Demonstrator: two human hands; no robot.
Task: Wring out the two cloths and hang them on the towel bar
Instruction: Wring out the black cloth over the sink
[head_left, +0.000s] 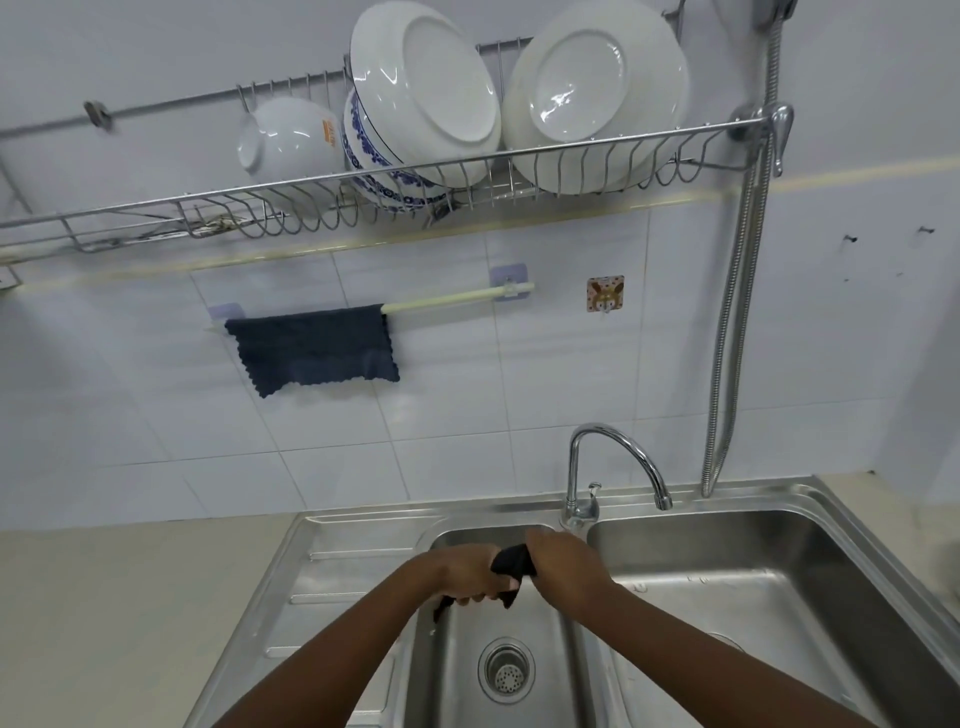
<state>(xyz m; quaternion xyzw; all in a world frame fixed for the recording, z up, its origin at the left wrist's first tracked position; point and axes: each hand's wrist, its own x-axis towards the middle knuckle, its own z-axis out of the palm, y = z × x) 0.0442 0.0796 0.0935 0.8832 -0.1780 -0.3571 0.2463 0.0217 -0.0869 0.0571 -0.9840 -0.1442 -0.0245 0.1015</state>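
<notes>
A dark cloth (511, 564) is bunched and twisted between both hands above the left sink basin (540, 623). My left hand (467, 574) grips its left end and my right hand (558, 558) grips its right end; a small tail pokes out below each fist. A second, dark blue cloth (314, 348) hangs spread over the left part of the pale towel bar (457, 301) on the tiled wall. The right part of the bar is bare.
A chrome faucet (613, 457) stands between the left basin and the right basin (779, 597). A drain strainer (506, 673) sits below my hands. A wire dish rack (363, 192) with bowls and plates hangs above the bar. A shower hose (727, 364) hangs at right.
</notes>
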